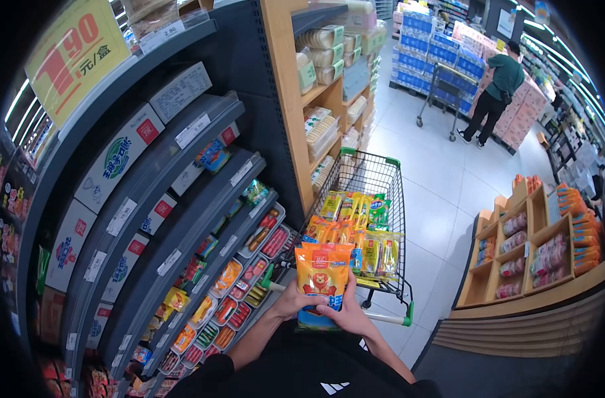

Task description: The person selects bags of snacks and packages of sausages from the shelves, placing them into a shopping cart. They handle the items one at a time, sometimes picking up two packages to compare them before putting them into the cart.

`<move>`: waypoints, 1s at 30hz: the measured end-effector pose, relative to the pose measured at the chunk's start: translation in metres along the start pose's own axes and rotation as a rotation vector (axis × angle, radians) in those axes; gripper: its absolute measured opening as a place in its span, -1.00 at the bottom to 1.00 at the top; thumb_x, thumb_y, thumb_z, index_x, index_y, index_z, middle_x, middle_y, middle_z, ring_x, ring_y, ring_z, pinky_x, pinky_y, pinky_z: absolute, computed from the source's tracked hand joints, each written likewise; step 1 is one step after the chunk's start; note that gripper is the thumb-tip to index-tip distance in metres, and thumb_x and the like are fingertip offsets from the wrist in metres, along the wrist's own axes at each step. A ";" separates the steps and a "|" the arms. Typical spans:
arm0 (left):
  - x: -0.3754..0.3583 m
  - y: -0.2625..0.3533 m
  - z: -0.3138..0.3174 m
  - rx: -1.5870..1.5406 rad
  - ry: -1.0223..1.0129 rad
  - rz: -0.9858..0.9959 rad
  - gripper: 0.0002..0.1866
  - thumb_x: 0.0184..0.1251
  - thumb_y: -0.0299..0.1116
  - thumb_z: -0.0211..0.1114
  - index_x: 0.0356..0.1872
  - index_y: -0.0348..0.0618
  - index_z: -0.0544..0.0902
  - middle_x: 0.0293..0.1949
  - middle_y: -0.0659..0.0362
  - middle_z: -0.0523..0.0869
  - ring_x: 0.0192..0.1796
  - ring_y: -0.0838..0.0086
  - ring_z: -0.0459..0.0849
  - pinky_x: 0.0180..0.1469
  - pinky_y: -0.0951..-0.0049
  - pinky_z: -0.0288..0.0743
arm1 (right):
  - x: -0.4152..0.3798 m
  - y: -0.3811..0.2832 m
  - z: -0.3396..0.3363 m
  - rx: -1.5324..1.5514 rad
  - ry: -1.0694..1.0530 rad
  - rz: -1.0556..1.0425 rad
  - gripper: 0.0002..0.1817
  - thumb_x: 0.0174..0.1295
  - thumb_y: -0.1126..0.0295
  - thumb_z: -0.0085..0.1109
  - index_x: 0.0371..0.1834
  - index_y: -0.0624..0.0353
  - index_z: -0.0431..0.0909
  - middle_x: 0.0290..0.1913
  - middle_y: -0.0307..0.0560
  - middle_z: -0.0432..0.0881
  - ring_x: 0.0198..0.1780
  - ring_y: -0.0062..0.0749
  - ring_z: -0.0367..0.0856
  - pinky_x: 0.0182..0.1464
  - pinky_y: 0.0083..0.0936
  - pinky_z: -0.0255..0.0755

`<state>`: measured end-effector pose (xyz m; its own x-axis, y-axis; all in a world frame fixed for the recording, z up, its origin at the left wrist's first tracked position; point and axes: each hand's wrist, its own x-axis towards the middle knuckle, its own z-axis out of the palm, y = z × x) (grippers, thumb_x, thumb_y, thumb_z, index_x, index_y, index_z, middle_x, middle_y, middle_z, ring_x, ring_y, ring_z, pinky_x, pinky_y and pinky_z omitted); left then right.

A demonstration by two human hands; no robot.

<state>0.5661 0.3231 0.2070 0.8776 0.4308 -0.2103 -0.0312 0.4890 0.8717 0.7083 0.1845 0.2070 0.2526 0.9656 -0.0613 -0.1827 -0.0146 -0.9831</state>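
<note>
Both my hands hold an orange and blue snack packet with a lion picture upright in front of my chest. My left hand grips its left side and my right hand its right side, thumbs over the front. Just beyond the packet stands a wire shopping cart with green corners. Orange packets, yellow packets and green packets lie in the cart. The cart's handle runs behind my hands.
Dark shelves with boxes and trays of small packets rise on the left. Wooden shelving stands ahead. A wooden display bin is on the right. A person stands beside another cart farther off.
</note>
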 end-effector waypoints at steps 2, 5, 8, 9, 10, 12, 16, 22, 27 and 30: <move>-0.001 0.002 0.000 -0.023 0.008 -0.028 -0.27 0.20 -0.55 0.58 0.42 -0.27 0.49 0.21 0.08 0.74 0.21 0.40 0.77 0.30 0.30 0.67 | 0.000 0.003 -0.001 -0.053 -0.025 -0.028 0.41 0.32 0.22 0.58 0.67 0.24 -0.67 0.61 0.26 0.14 0.63 -0.11 0.23 0.62 -0.18 0.21; -0.001 -0.004 -0.002 -0.071 -0.008 -0.052 -0.25 0.20 -0.57 0.57 0.44 -0.25 0.46 0.24 0.07 0.72 0.23 0.39 0.75 0.32 0.30 0.66 | -0.001 0.010 -0.002 -0.120 -0.046 -0.057 0.43 0.30 0.22 0.59 0.67 0.24 -0.67 0.61 0.26 0.13 0.63 -0.11 0.22 0.61 -0.19 0.22; -0.002 -0.005 -0.003 -0.059 -0.006 -0.036 -0.21 0.19 -0.58 0.55 0.48 -0.24 0.41 0.27 0.06 0.69 0.29 0.36 0.73 0.35 0.28 0.65 | 0.000 0.013 -0.003 -0.098 -0.048 -0.021 0.42 0.30 0.24 0.60 0.67 0.24 -0.65 0.61 0.26 0.14 0.61 -0.11 0.26 0.59 -0.19 0.27; -0.002 -0.003 -0.001 -0.047 -0.007 -0.034 -0.18 0.19 -0.57 0.55 0.50 -0.24 0.39 0.29 0.05 0.68 0.31 0.34 0.71 0.36 0.27 0.64 | 0.000 0.016 -0.001 -0.072 -0.038 -0.005 0.40 0.29 0.26 0.60 0.67 0.24 -0.63 0.60 0.27 0.16 0.60 -0.11 0.28 0.57 -0.19 0.29; -0.001 -0.003 0.000 -0.035 -0.007 -0.031 -0.16 0.18 -0.57 0.55 0.52 -0.24 0.36 0.30 0.04 0.66 0.33 0.33 0.70 0.38 0.26 0.63 | 0.001 0.019 0.000 -0.045 -0.029 0.009 0.39 0.29 0.28 0.59 0.67 0.24 -0.61 0.59 0.27 0.17 0.59 -0.12 0.31 0.56 -0.20 0.32; 0.001 -0.007 -0.002 -0.016 0.005 -0.036 -0.18 0.20 -0.57 0.55 0.50 -0.22 0.38 0.29 0.06 0.68 0.32 0.35 0.71 0.37 0.27 0.63 | 0.002 0.026 -0.002 0.021 -0.023 0.050 0.35 0.29 0.33 0.57 0.68 0.19 -0.57 0.58 0.25 0.18 0.58 -0.14 0.33 0.51 -0.20 0.40; 0.006 -0.029 -0.011 0.026 0.026 -0.009 -0.20 0.21 -0.55 0.57 0.49 -0.22 0.39 0.28 0.09 0.68 0.30 0.39 0.71 0.34 0.31 0.63 | 0.003 0.050 -0.001 0.063 0.054 0.050 0.25 0.25 0.43 0.56 0.68 0.14 -0.40 0.52 0.20 0.24 0.53 -0.16 0.40 0.47 -0.19 0.48; 0.011 -0.046 -0.018 0.066 0.031 0.023 -0.21 0.23 -0.52 0.59 0.47 -0.22 0.38 0.28 0.09 0.67 0.28 0.43 0.71 0.31 0.34 0.65 | 0.002 0.064 -0.001 0.116 0.144 0.030 0.20 0.18 0.49 0.58 0.67 0.14 -0.24 0.45 0.16 0.33 0.48 -0.16 0.45 0.41 -0.21 0.55; 0.018 -0.074 -0.033 -0.014 0.115 -0.038 -0.27 0.32 -0.47 0.58 0.45 -0.24 0.40 0.27 0.09 0.68 0.24 0.45 0.71 0.28 0.35 0.66 | 0.010 0.102 -0.008 0.049 0.182 0.058 0.18 0.13 0.54 0.57 0.66 0.21 -0.19 0.43 0.17 0.35 0.43 -0.20 0.49 0.40 -0.29 0.55; 0.024 -0.090 -0.043 -0.022 0.175 -0.069 -0.37 0.38 -0.44 0.55 0.41 -0.24 0.46 0.24 0.11 0.71 0.22 0.48 0.72 0.25 0.37 0.66 | 0.021 0.114 -0.010 -0.007 0.199 0.060 0.17 0.10 0.56 0.57 0.66 0.23 -0.15 0.42 0.16 0.37 0.41 -0.21 0.50 0.38 -0.29 0.56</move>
<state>0.5689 0.3223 0.1045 0.7816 0.5197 -0.3450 0.0144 0.5380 0.8429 0.7019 0.2002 0.0917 0.4242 0.8927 -0.1522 -0.1970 -0.0731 -0.9777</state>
